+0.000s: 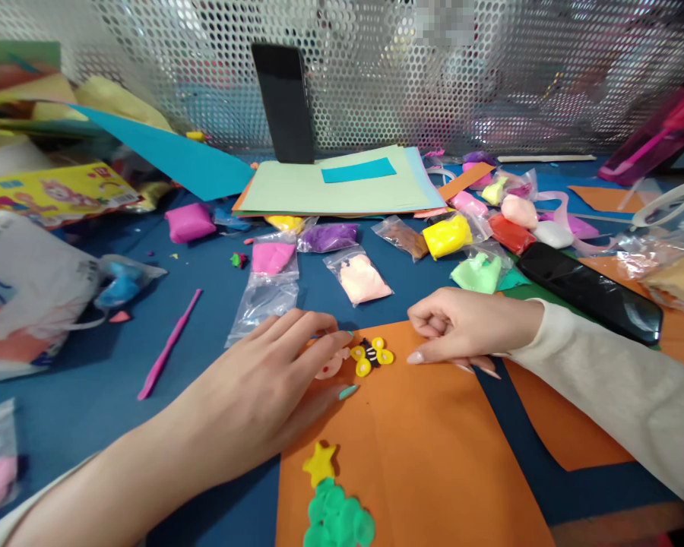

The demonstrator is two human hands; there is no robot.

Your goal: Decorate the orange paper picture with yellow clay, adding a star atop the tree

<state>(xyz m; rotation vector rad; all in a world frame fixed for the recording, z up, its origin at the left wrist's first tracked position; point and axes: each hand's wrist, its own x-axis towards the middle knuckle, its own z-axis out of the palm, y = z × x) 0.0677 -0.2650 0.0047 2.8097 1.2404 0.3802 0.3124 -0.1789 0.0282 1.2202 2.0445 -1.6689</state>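
My left hand rests over the upper left of an orange sheet of paper. Its thumb and forefinger are apart, beside a flat pale-pink clay piece with a red spot, which the fingers partly cover. Just right of that piece lies a clay bee with a black striped body and yellow wings. My right hand sits at the sheet's top right edge, fingers curled and nothing visible in them. Lower on the paper, a yellow clay star tops a green clay tree, cut off by the frame's bottom.
Bags of coloured clay, such as a peach one and a yellow one, lie beyond the hands. A magenta modelling tool is at left. A black phone leans upright behind stacked paper; a dark slab lies at right.
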